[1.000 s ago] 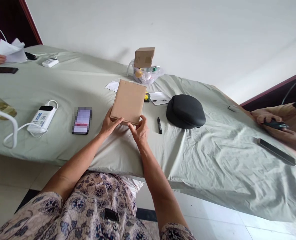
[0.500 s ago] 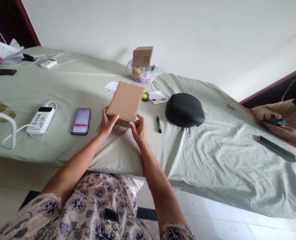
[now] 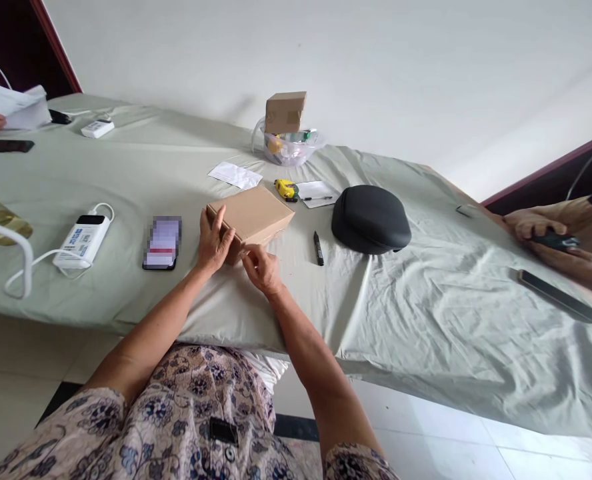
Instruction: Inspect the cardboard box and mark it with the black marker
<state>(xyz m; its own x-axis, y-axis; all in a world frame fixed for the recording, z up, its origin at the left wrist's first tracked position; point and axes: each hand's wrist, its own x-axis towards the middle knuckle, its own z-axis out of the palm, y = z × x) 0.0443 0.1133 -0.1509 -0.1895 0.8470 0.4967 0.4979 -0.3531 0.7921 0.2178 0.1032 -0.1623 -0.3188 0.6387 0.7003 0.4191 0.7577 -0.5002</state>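
A closed brown cardboard box [image 3: 253,212] lies turned at an angle on the cloth in front of me. My left hand [image 3: 213,243] grips its left end, with fingertips over the top edge. At the near corner my right hand [image 3: 262,268] is curled, its thumb and index finger pinched against the box edge. Whether a flap or tape is between those fingers, I cannot tell. Just behind the box are a yellow tape measure [image 3: 286,189] and a white paper slip [image 3: 235,175]. A black marker [image 3: 319,249] lies to the right of my right hand.
A black case [image 3: 371,220] stands right of the marker. Behind, a clear basket [image 3: 296,155] carries another carton [image 3: 285,113]. Leftward lie a phone [image 3: 162,244] and a white power strip [image 3: 83,240]. Other people's hands show at both table ends.
The box has turned and come down lower toward me, uncovering the tape measure and paper slip. My right hand has shifted left to the near corner; my left fingers now reach over the top edge.
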